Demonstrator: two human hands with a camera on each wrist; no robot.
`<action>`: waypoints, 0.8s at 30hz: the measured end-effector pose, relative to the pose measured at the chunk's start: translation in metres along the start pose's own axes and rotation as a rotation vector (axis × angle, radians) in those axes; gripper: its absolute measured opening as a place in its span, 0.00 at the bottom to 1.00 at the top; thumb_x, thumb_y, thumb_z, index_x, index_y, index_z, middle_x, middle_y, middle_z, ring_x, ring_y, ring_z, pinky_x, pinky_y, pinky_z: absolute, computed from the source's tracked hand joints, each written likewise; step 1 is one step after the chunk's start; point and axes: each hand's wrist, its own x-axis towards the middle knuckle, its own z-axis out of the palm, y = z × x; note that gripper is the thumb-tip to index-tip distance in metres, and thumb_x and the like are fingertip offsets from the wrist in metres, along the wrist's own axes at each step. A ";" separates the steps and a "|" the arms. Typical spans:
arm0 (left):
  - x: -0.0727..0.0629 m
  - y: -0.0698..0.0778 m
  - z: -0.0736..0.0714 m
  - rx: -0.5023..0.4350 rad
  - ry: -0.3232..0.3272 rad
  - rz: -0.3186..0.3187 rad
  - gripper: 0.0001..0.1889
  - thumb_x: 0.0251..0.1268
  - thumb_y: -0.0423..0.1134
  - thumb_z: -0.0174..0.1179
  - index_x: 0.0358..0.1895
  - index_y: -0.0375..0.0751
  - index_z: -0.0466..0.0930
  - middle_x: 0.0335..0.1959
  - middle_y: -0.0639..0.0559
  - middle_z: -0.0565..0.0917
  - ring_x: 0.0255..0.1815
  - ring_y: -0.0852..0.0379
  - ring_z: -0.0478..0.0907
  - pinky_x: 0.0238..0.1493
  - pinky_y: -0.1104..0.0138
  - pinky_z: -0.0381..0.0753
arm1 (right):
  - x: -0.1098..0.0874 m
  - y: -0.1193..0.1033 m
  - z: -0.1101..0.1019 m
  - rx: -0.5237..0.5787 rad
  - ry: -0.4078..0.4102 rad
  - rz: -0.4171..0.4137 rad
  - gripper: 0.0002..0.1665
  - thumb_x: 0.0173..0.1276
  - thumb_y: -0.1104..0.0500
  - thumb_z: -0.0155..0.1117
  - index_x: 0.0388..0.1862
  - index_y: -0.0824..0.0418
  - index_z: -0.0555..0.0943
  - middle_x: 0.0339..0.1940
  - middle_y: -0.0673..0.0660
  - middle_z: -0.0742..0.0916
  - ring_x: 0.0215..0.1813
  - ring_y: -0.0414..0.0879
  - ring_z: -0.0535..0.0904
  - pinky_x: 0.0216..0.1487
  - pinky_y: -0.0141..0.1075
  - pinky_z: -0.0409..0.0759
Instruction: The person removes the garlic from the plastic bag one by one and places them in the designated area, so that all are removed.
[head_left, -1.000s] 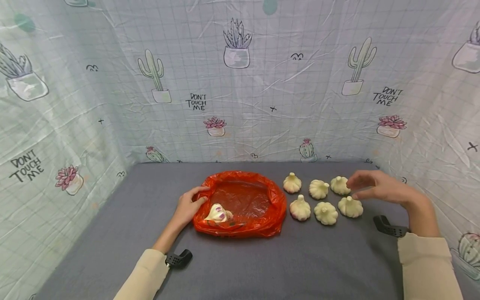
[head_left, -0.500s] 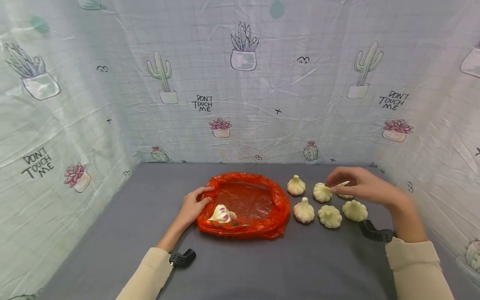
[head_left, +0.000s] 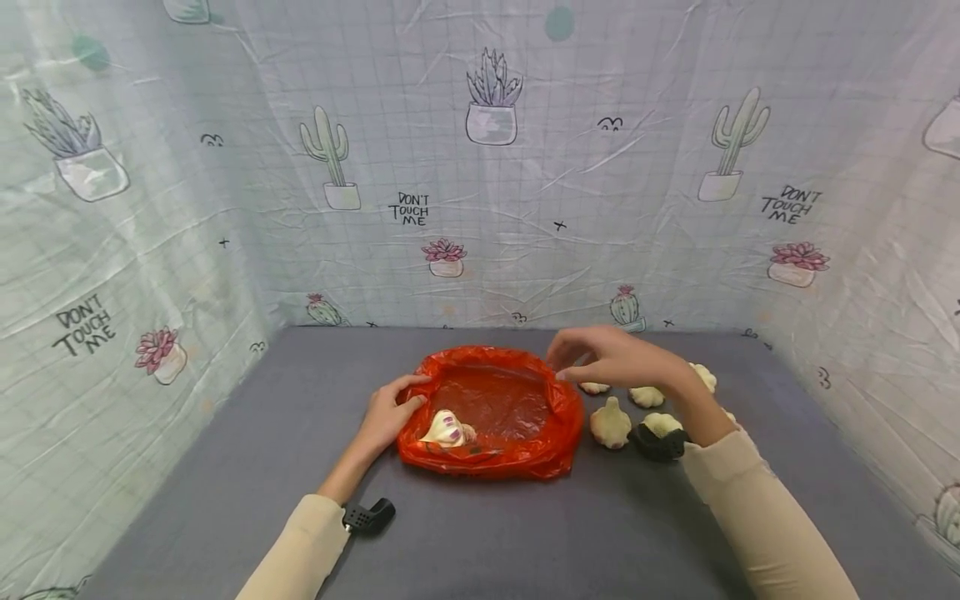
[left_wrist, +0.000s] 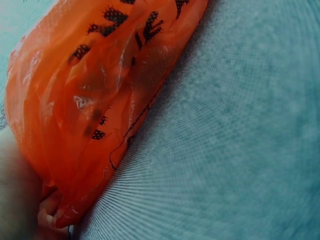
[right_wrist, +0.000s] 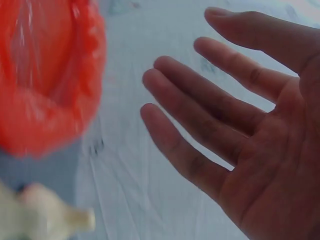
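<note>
A red plastic bag (head_left: 491, 467) lies with its mouth spread wide, a garlic bulb (head_left: 444, 427) with purple patches at its front left inside. My left hand (head_left: 385, 414) holds the bag's left rim between fingers and thumb; the left wrist view shows fingertips (left_wrist: 49, 212) against the bag's lower edge. Over the bag's right rim hovers my right hand (head_left: 615, 358), its fingers apart and nothing in them, as the right wrist view of the palm (right_wrist: 275, 160) shows. Pale garlic bulbs (head_left: 611, 423) sit right of the bag, several partly hidden by my right arm.
All this rests on a grey tabletop (head_left: 480, 542). A printed cloth curtain (head_left: 525, 192) with plant drawings encloses the back and sides. Black wrist cameras (head_left: 370, 517) sit on both wrists; the right one overlaps a garlic bulb in the head view.
My right hand has swept left, empty, from above the far right garlic bulbs to the bag's right rim. My left hand keeps its place on the bag. The head view has shifted slightly.
</note>
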 end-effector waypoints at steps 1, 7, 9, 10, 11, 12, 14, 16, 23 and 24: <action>0.000 0.000 0.000 -0.003 0.000 0.002 0.18 0.71 0.35 0.64 0.62 0.48 0.84 0.67 0.42 0.82 0.72 0.41 0.74 0.73 0.45 0.72 | 0.010 -0.003 0.003 -0.009 -0.017 -0.013 0.15 0.75 0.53 0.66 0.57 0.53 0.82 0.53 0.53 0.89 0.56 0.47 0.86 0.60 0.49 0.85; -0.001 0.001 0.000 -0.011 -0.002 -0.006 0.18 0.71 0.36 0.64 0.62 0.48 0.85 0.67 0.42 0.81 0.72 0.41 0.75 0.72 0.45 0.73 | 0.065 -0.021 0.027 -0.083 -0.133 -0.024 0.16 0.73 0.55 0.68 0.57 0.51 0.82 0.54 0.49 0.88 0.58 0.46 0.85 0.59 0.43 0.85; -0.002 0.001 0.000 -0.012 -0.004 -0.010 0.18 0.71 0.36 0.64 0.62 0.48 0.84 0.68 0.42 0.81 0.73 0.41 0.74 0.73 0.45 0.72 | 0.079 -0.026 0.036 -0.098 -0.173 -0.022 0.17 0.72 0.56 0.69 0.58 0.52 0.82 0.54 0.50 0.88 0.59 0.48 0.85 0.59 0.41 0.85; -0.001 0.001 0.000 -0.013 -0.004 -0.010 0.18 0.71 0.36 0.64 0.62 0.48 0.84 0.68 0.42 0.81 0.73 0.41 0.74 0.73 0.45 0.72 | 0.085 -0.028 0.041 -0.102 -0.191 -0.023 0.17 0.72 0.56 0.69 0.58 0.52 0.81 0.55 0.51 0.88 0.59 0.49 0.84 0.59 0.41 0.85; -0.001 0.002 0.000 -0.012 -0.005 -0.011 0.18 0.71 0.36 0.63 0.63 0.48 0.84 0.68 0.42 0.81 0.73 0.41 0.74 0.73 0.45 0.72 | 0.091 -0.030 0.046 -0.106 -0.209 -0.025 0.18 0.71 0.56 0.69 0.58 0.53 0.81 0.55 0.52 0.88 0.60 0.50 0.84 0.59 0.41 0.84; -0.001 0.001 0.000 -0.010 -0.005 -0.009 0.18 0.71 0.36 0.63 0.63 0.48 0.84 0.68 0.42 0.81 0.73 0.41 0.74 0.73 0.45 0.72 | 0.097 -0.031 0.051 -0.112 -0.226 -0.029 0.19 0.71 0.56 0.70 0.59 0.53 0.81 0.56 0.53 0.87 0.60 0.51 0.84 0.60 0.41 0.84; -0.001 0.002 0.000 -0.010 -0.004 -0.006 0.18 0.71 0.35 0.63 0.62 0.48 0.84 0.68 0.42 0.81 0.73 0.41 0.74 0.72 0.45 0.72 | 0.107 -0.034 0.060 -0.122 -0.256 -0.038 0.20 0.71 0.55 0.70 0.61 0.52 0.81 0.58 0.54 0.86 0.61 0.51 0.84 0.61 0.42 0.83; -0.002 0.003 0.000 -0.011 -0.004 0.002 0.18 0.70 0.35 0.63 0.62 0.47 0.85 0.67 0.42 0.81 0.73 0.41 0.74 0.72 0.44 0.72 | 0.115 -0.036 0.069 -0.132 -0.288 -0.054 0.22 0.72 0.52 0.69 0.63 0.52 0.80 0.62 0.55 0.85 0.63 0.52 0.83 0.64 0.44 0.81; -0.002 0.003 -0.001 -0.004 -0.003 0.029 0.18 0.70 0.35 0.63 0.61 0.48 0.85 0.66 0.43 0.83 0.72 0.42 0.75 0.72 0.44 0.72 | 0.135 -0.043 0.087 -0.202 -0.377 -0.090 0.28 0.73 0.48 0.67 0.69 0.53 0.79 0.68 0.51 0.83 0.71 0.52 0.76 0.73 0.48 0.74; -0.002 0.003 -0.001 -0.001 -0.002 0.031 0.17 0.70 0.35 0.63 0.61 0.48 0.85 0.66 0.43 0.83 0.72 0.42 0.75 0.72 0.44 0.72 | 0.136 -0.044 0.088 -0.216 -0.386 -0.087 0.27 0.73 0.48 0.67 0.68 0.53 0.79 0.67 0.50 0.83 0.71 0.50 0.76 0.73 0.47 0.74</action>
